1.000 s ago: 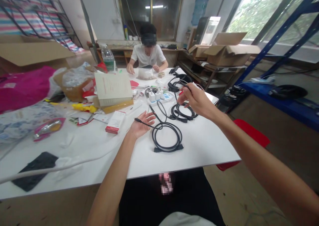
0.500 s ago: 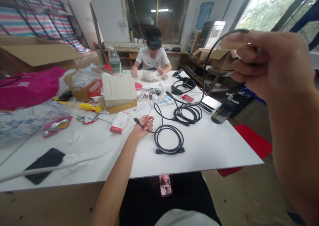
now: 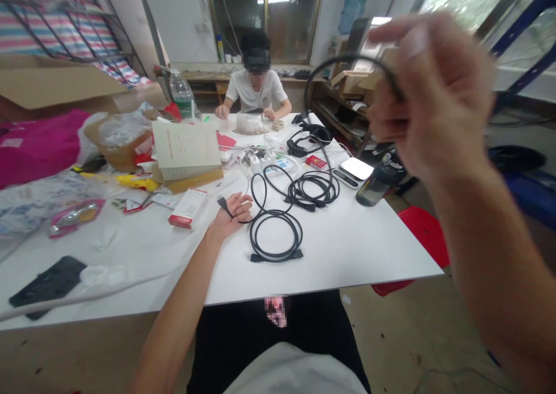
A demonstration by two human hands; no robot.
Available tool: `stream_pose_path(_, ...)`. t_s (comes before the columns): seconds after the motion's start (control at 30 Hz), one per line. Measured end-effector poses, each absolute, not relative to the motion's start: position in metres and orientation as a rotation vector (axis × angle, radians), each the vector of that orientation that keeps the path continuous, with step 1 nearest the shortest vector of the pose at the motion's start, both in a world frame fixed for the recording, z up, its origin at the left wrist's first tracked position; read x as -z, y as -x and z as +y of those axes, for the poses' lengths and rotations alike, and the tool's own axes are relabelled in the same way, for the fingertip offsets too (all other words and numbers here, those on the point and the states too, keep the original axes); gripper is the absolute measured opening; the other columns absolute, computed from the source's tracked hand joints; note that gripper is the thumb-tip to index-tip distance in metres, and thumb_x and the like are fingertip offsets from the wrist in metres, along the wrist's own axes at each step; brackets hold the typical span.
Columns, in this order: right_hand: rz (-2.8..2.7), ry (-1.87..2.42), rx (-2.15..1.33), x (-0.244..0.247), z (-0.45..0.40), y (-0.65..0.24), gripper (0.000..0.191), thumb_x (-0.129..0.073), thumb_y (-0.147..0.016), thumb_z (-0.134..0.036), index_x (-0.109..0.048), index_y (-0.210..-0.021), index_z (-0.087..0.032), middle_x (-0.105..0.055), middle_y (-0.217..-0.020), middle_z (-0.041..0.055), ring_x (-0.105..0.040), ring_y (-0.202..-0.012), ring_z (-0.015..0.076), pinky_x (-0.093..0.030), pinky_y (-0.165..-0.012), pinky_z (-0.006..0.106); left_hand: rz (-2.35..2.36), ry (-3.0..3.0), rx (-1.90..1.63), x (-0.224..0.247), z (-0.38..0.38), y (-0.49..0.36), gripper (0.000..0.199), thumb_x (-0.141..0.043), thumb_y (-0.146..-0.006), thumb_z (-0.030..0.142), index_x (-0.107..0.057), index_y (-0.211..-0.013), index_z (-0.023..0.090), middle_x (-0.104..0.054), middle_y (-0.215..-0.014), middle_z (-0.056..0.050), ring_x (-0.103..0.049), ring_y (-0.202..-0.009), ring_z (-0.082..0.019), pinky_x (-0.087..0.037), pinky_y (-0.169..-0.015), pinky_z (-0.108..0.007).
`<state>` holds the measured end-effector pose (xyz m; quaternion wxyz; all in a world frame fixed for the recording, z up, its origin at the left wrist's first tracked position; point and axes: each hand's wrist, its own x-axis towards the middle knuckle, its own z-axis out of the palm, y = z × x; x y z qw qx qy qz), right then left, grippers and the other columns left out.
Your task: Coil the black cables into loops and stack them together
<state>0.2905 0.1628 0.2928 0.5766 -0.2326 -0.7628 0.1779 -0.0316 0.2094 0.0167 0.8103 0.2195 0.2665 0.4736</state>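
My left hand [image 3: 233, 213] rests palm up on the table, fingers loosely curled around a black cable; its plug end [image 3: 224, 205] sticks out by the thumb side. Raised high on the right, my right hand [image 3: 434, 87] grips a length of black cable [image 3: 309, 84] in its fist, the index finger pointing left. From that fist the cable arcs over and drops toward the table. In front of my left hand lies a coiled black cable [image 3: 300, 232] with two plugs at its near side. Behind it is a second black coil [image 3: 334, 190].
A kitchen scale [image 3: 354, 171] and a dark bottle [image 3: 377, 181] stand on the right. A power strip [image 3: 278, 164], a red-white box [image 3: 188, 208] and a propped booklet [image 3: 186, 150] lie left and behind. A co-worker [image 3: 256, 87] sits across the table [image 3: 339, 266].
My right hand has turned and shifted left, bending its cable over into the fist. The left hand has rolled open a little, showing more of the plug. The view has swung slightly right.
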Motion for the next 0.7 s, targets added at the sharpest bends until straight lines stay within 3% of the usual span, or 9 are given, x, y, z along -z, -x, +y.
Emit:
stream_pose_path(0.13,-1.964,0.696,-0.485,-0.191,0.179,-0.249,0.04,-0.054,-0.111,-0.05,-0.069,-0.131,-0.019,-0.048,-0.063,-0.0068,-0.04,-0.055,0.0059,-0.028,-0.053,0.024,0.633,-0.412,-1.065,-0.017,0.208,0.026,0.044,-0.04,-0.11,0.037,-0.071,-0.093,0.011,-0.05,-0.055,0.005,-0.027,-0.031,-0.006,-0.037,-0.042,-0.024)
stream_pose_path(0.23,-2.176,0.816,-0.536,-0.115,0.196,-0.218,0.042,-0.058,-0.107,-0.057,-0.072,-0.108,-0.017,-0.052,-0.065,-0.0048,-0.042,-0.059,0.0071,-0.03,-0.06,0.024,0.613,-0.397,-1.118,-0.018,0.206,0.026,0.053,-0.032,-0.111,0.039,-0.072,-0.095,0.008,-0.051,-0.057,0.003,-0.028,-0.032,-0.007,-0.04,-0.045,-0.026)
stream_pose_path(0.33,-2.338,0.92,-0.528,-0.06,0.209,-0.198,0.049,-0.059,-0.104,-0.063,-0.072,-0.112,-0.016,-0.056,-0.068,-0.0035,-0.046,-0.06,0.0085,-0.029,-0.065,0.024,0.57,-0.373,-1.158,-0.02,0.205,0.025,0.059,-0.027,-0.112,0.041,-0.073,-0.096,0.008,-0.047,-0.057,0.003,-0.029,-0.033,-0.008,-0.038,-0.043,-0.026)
stream_pose_path(0.43,-2.443,0.983,-0.456,-0.029,0.213,-0.191,0.063,-0.064,-0.097,-0.074,-0.069,-0.118,-0.015,-0.064,-0.075,-0.0005,-0.053,-0.065,0.0118,-0.027,-0.067,0.025,0.547,-0.364,-1.181,-0.021,0.204,0.023,0.061,-0.028,-0.112,0.044,-0.074,-0.101,0.007,-0.043,-0.056,0.005,-0.028,-0.033,-0.008,-0.033,-0.042,-0.025)
stream_pose_path(0.57,-2.585,0.919,-0.32,-0.009,0.208,-0.192,0.07,-0.065,-0.089,-0.085,-0.066,-0.101,-0.016,-0.069,-0.087,0.0048,-0.06,-0.074,0.0156,-0.025,-0.067,0.027,0.554,-0.377,-1.244,-0.023,0.205,0.017,0.066,-0.026,-0.114,0.049,-0.074,-0.1,0.007,-0.036,-0.052,0.007,-0.026,-0.033,-0.008,-0.029,-0.04,-0.024)
stream_pose_path(0.7,-2.622,0.871,-0.263,-0.003,0.201,-0.194,0.055,-0.059,-0.101,-0.071,-0.068,-0.105,-0.017,-0.07,-0.099,0.0067,-0.062,-0.081,0.0156,-0.026,-0.065,0.029,0.579,-0.406,-1.306,-0.032,0.203,0.009,0.069,-0.028,-0.114,0.058,-0.074,-0.093,0.01,-0.04,-0.054,0.005,-0.029,-0.034,-0.008,-0.029,-0.039,-0.024)
